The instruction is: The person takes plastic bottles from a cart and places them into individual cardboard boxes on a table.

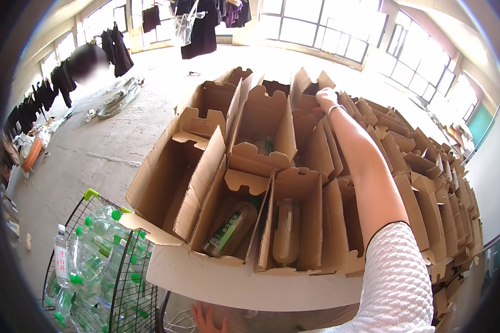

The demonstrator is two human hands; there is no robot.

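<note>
White tabletop (250,286) nearest; below its edge, left hand (208,321), fingers spread, nothing seen in it. Black wire basket (123,275) stands at left, loaded with green-capped plastic bottles (97,227). Corrugated cartons (155,172) stand in rows; two near-row ones contain a green-labelled bottle (231,226) and a clear bottle (286,230). Farther: right hand (326,98) at the rim of a far-row carton (304,102); fingertips hidden, cannot tell whether it grips. Carton judged light, stiff-walled, flaps bendable; best held by opposite side walls. Beyond: dark garments (199,33) hanging before windows (316,28).
</note>
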